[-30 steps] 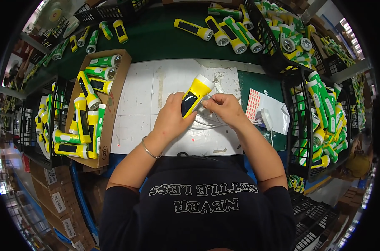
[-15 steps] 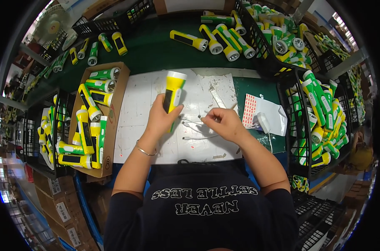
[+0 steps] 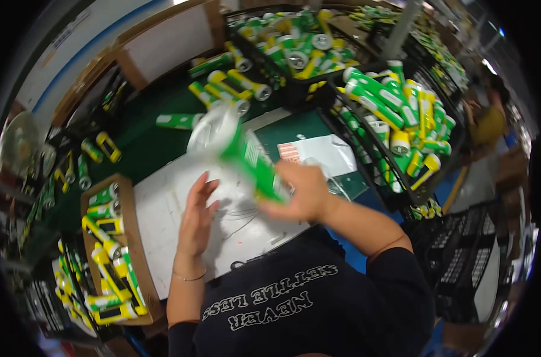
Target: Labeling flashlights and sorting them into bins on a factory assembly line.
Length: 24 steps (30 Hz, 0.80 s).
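Observation:
My right hand (image 3: 303,190) is closed around the green body of a flashlight (image 3: 255,166). The flashlight is raised and tilted over a white board (image 3: 163,214), and its wide white head, blurred by motion, points up and to the left. Just below that head is my left hand (image 3: 196,217), with its fingers apart and nothing in it. Thin cables (image 3: 240,215) lie on the board under the hands. Another green flashlight (image 3: 178,121) lies on the dark green tabletop behind the raised one, its far end partly covered.
A cardboard box (image 3: 126,205) of yellow and green flashlights stands at the left. Black crates (image 3: 333,107) full of flashlights stand at the back and right. A white sheet (image 3: 336,156) lies right of the board. Another person (image 3: 490,116) is at the far right.
The flashlight has gone from my left hand to my right, which no longer holds the cable end. My left hand has opened. The whole view has turned toward the right.

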{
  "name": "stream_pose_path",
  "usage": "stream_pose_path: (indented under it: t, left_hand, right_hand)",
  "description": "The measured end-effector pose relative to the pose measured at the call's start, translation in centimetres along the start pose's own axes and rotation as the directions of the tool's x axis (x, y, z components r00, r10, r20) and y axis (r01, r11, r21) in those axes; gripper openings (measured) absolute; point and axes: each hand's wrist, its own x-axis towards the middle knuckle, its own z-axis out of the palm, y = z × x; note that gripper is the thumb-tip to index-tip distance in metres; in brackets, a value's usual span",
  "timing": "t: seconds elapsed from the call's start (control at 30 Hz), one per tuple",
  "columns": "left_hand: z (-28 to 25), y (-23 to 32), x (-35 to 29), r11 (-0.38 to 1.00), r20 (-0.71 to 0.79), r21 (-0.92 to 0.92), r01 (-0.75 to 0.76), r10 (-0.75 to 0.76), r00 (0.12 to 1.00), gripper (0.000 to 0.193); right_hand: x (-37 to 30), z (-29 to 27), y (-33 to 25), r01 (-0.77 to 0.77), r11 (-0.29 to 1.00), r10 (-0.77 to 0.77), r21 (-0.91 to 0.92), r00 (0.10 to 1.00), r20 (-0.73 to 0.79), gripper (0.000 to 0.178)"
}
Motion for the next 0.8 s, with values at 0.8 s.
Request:
stream_pose_path:
  t: [0.8]
  left_hand:
    - [-1.3,-1.1,2.6,0.974,0.008,-0.057,0.217,-0.217,0.976,0.055]
  right_hand:
    - [-1.5,-22.0,16.1,-0.695,-0.092,0.763,-0.714,0.411,-0.498,0.104]
